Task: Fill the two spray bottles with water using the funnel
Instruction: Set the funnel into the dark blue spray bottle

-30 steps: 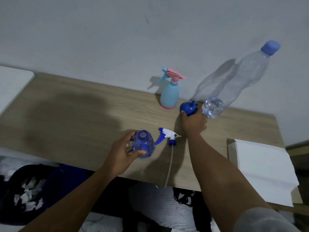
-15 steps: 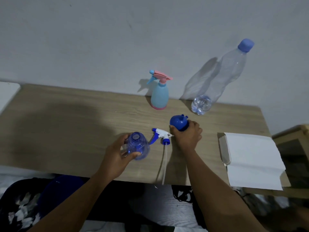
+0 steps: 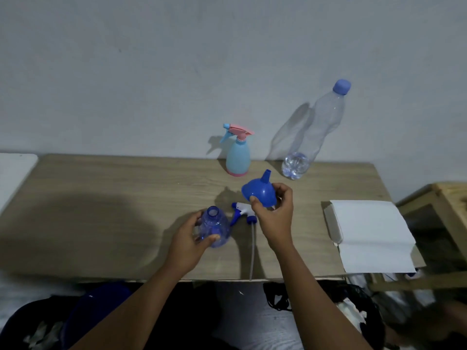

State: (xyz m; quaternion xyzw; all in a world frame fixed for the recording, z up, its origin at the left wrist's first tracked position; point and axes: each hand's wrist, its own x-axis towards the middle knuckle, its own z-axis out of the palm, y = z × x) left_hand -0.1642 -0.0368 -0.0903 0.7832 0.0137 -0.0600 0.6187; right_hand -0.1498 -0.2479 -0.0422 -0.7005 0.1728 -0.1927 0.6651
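My left hand [image 3: 188, 242] grips the open blue spray bottle [image 3: 214, 227], which stands upright on the wooden table [image 3: 101, 210] with its neck uncapped. Its white and blue spray head [image 3: 243, 214] lies beside it, the dip tube reaching the table's front edge. My right hand [image 3: 276, 218] holds the blue funnel [image 3: 261, 192] above the table, spout pointing up and away. A light blue spray bottle with a pink trigger [image 3: 238, 156] stands by the wall. To its right a tall clear water bottle [image 3: 313, 137] with a blue cap stands by the wall.
A white sheet of paper on a flat board [image 3: 371, 236] lies at the table's right end. A wooden frame [image 3: 444, 198] stands further right. Dark bags and cloth lie on the floor below the front edge. A white surface [image 3: 12, 173] borders the left.
My right hand has lifted the funnel off the table and brought it nearer, to the right of the blue bottle. My left hand has kept its hold on the blue bottle.
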